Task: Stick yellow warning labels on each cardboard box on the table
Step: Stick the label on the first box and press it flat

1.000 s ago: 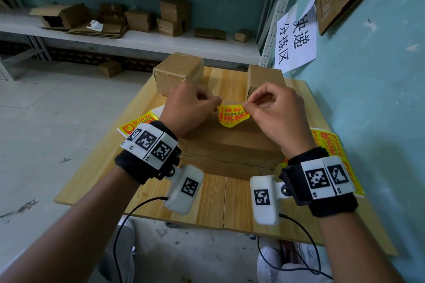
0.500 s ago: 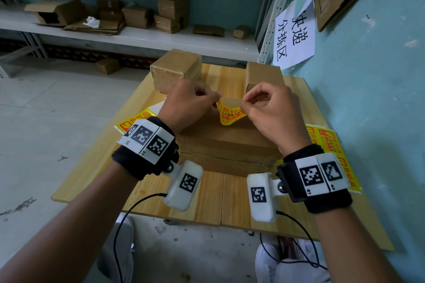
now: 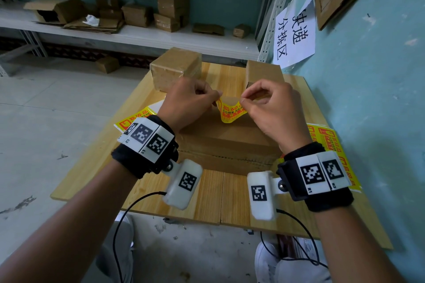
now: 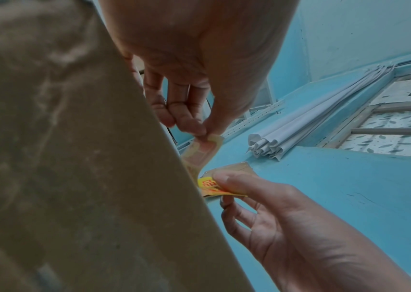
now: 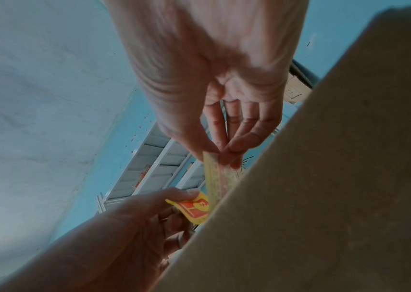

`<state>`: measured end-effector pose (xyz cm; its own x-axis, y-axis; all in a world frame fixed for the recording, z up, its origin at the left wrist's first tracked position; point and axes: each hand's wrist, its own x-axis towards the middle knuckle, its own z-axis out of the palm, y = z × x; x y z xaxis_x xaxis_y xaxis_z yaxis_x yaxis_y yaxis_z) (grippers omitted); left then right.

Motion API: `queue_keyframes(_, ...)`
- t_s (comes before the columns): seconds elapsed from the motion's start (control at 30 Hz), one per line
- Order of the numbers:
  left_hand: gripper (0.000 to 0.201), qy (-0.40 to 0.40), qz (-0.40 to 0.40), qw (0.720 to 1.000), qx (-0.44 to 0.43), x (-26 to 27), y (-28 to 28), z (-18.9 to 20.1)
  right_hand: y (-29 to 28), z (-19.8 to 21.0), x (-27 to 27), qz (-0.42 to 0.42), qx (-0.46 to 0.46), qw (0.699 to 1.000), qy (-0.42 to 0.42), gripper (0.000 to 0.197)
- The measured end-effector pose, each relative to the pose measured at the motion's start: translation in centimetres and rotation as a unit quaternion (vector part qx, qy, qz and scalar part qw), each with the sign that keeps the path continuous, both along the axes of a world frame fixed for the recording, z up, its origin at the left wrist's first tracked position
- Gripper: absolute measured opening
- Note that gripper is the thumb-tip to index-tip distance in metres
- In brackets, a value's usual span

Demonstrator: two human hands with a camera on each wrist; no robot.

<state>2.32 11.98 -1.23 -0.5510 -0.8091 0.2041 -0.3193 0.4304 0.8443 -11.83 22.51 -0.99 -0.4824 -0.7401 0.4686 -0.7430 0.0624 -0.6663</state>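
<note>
Yellow label hangs pinched between left hand fingers and right hand fingers.

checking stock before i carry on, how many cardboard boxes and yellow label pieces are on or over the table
cardboard boxes: 3, the large near box, far left box, far right box
yellow label pieces: 3, the held label, left sheet, right sheet
total: 6
</note>
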Motion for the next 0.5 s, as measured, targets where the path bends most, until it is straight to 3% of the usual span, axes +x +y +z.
queue_keyframes(0.5,0.027,-0.017,0.012,1.0,0.004,0.19,0.22,0.06,0.04,-0.18,-0.22,0.0,-0.003,1.0,0.007,0.003)
